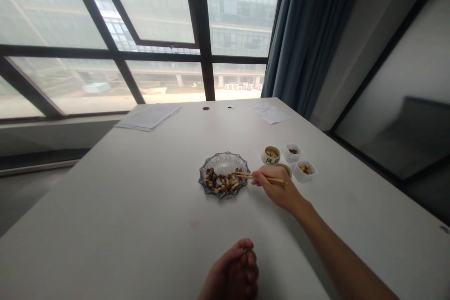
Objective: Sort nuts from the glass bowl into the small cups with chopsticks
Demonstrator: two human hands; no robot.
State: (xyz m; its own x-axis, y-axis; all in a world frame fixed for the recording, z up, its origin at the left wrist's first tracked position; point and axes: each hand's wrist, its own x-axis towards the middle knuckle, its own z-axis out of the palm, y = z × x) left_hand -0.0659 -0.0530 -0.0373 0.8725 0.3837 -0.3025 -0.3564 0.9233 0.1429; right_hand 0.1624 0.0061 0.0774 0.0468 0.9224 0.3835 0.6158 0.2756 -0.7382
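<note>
My right hand [274,186] is closed around a pair of wooden chopsticks [277,181]. The chopstick tips reach over the right part of a scalloped glass dish [225,161], touching or just above the food there. Brown and pale mixed pieces, perhaps nuts or seeds [221,187], lie along the dish's left, near and right sides; I cannot tell their exact kind. Low in the picture, my left hand [235,269] rests near the table's front, its fingers curled in loosely with nothing visible in them.
Right of the dish stand a round tin with dark lettering [270,161], two small white tubs [293,158] [304,176] with bits inside, and a round container [284,168] partly behind my hand. Papers [149,117] and crumpled sheets [272,113] lie at the far edge of the white table [140,206].
</note>
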